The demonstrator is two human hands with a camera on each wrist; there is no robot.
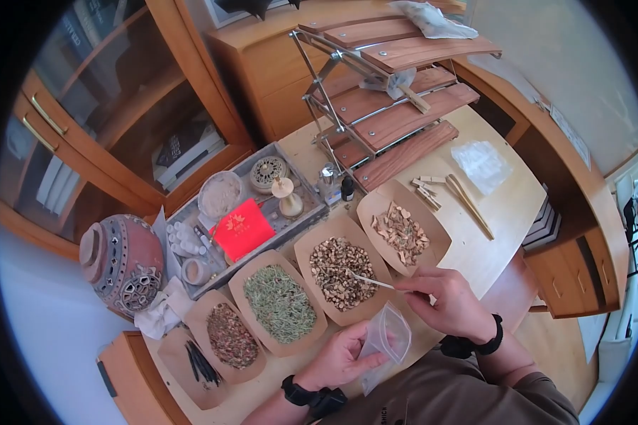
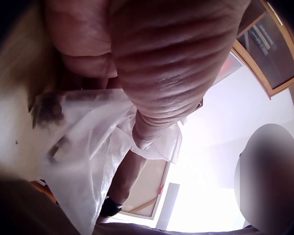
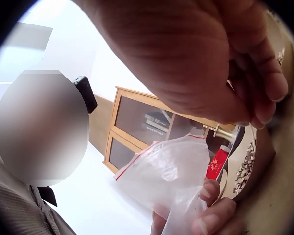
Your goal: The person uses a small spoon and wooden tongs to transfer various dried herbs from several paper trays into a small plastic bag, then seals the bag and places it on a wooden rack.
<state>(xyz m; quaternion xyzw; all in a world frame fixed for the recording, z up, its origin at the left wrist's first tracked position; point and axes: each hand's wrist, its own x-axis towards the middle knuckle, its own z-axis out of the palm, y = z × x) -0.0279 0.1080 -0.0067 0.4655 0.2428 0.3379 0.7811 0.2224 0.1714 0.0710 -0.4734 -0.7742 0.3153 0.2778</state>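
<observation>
In the head view my left hand holds a clear zip bag, thumb on its near face and its mouth spread. Small dark bits show through the plastic bag in the left wrist view. My right hand pinches the handle of a thin metal spoon. The spoon's tip lies among chopped brown dried pieces in a brown paper tray. In the right wrist view, a red seal line runs along the bag held below my right hand.
Paper trays of green cut herb, reddish dried bits, dark sticks and pale chips flank it. Behind are a grey tray with a red packet, a wooden folding rack, tongs and plastic bags.
</observation>
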